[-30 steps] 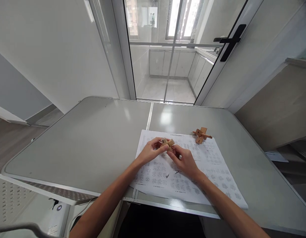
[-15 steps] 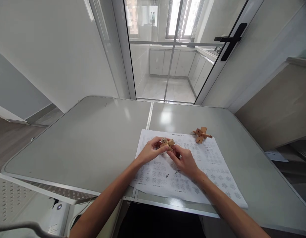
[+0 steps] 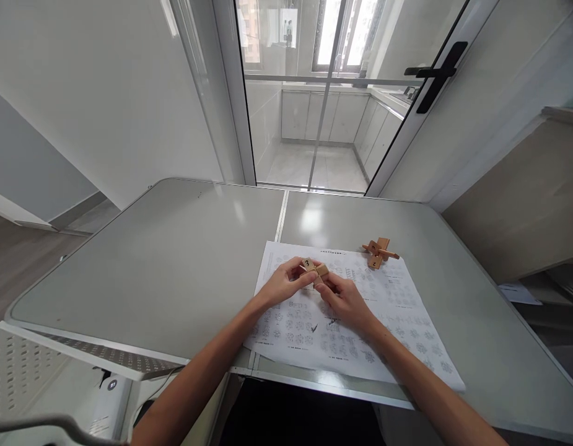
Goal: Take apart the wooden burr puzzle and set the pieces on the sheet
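"Looking at the two hands, where do you see the wooden toy (image 3: pixel 322 270)?"

"It is right between them. The left hand (image 3: pixel 280 286) pinches it on one side, and the right hand (image 3: pixel 345 298) pinches it on the other. So both hands are closed on it."

"What is it made of?"

"Light, yellow-brown wood. It has short, chunky bars that cross and poke out in different ways. The ends look flat. The end by the left fingers has a black number 3 on it. Thumbs and fingers cover some of the wood, so I can't tell its whole shape."

"What is under the hands?"

"A big, thin sheet of white paper (image 3: pixel 409 310). It has rows of tiny gray drawings, too small to make out. The hands and arms hide part of it. Just on the near side of the hands are two little dark marks, and I can't tell what they are. The paper lies on a smooth, shiny gray table (image 3: pixel 151 266)."

"What else is near?"

"Past the right hand, by the far corner of the paper, sits a redder wood piece (image 3: pixel 381 253). Its bars cross too, and one end says 2. Well beyond both hands is a glass door (image 3: pixel 290 167) with a black handle (image 3: pixel 435 77)."
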`<state>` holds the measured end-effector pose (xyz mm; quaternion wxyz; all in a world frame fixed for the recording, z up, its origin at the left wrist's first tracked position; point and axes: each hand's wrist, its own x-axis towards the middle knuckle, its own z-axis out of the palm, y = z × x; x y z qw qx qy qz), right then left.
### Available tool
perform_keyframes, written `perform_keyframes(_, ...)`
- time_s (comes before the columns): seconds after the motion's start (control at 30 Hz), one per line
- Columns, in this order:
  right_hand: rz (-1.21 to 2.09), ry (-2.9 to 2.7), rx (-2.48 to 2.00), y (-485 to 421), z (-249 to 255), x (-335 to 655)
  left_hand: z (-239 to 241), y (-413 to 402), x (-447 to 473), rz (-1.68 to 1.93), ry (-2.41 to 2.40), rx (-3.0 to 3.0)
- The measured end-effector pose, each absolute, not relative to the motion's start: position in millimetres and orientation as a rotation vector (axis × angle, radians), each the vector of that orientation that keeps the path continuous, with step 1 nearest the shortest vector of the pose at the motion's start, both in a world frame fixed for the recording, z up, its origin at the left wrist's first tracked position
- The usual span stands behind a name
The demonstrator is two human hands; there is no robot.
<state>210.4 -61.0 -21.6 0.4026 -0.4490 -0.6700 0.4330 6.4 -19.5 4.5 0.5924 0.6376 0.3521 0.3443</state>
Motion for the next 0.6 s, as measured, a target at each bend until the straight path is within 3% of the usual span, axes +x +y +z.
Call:
perform_keyframes(0.13,1.199,-1.618,-1.131,-61.0,-22.1,210.0,4.6,-19.8,6.4,0.790,0.801,1.475)
perform_keyframes(0.37,1.066,-1.494,-1.157,-55.8,-25.0,211.0,2.5,-17.7,6.4,0.798,0.803,1.384)
perform_keyframes(0.6,0.642,-1.673,-1.128,-56.4,-31.0,206.7,2.1,-18.5,8.7,0.759,0.749,1.347)
